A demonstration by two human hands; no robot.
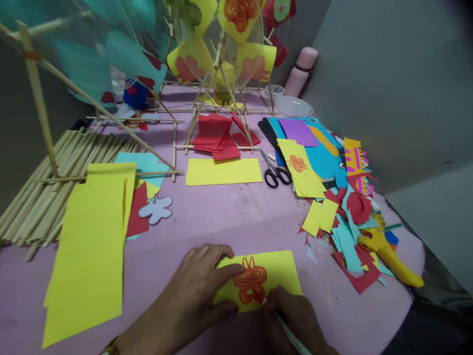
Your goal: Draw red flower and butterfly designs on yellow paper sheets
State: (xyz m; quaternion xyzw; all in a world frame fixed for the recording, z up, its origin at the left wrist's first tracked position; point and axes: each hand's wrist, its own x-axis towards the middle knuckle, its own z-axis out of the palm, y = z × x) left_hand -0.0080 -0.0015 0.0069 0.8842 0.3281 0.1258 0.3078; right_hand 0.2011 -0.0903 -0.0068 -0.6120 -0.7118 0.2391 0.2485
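Observation:
A yellow piece of paper (283, 271) lies near the table's front edge, bearing a red looping butterfly drawing (250, 278). My left hand (199, 281) rests over its left side, thumb and index finger apart, pressing it down. In my right hand (291, 310) a red-tipped marker (288, 333) with a pale barrel is gripped. Its tip touches the lower right wing of the butterfly. Part of the paper's lower edge is hidden by my hands.
Large yellow sheets (88, 246) and wooden sticks (48, 187) lie left. Black-handled scissors (275, 172) sit beyond a yellow strip (223, 171). Paper scraps (347, 241) and a yellow glue gun (391, 256) lie right. Stick frames with decorated wheels (221, 64) stand behind.

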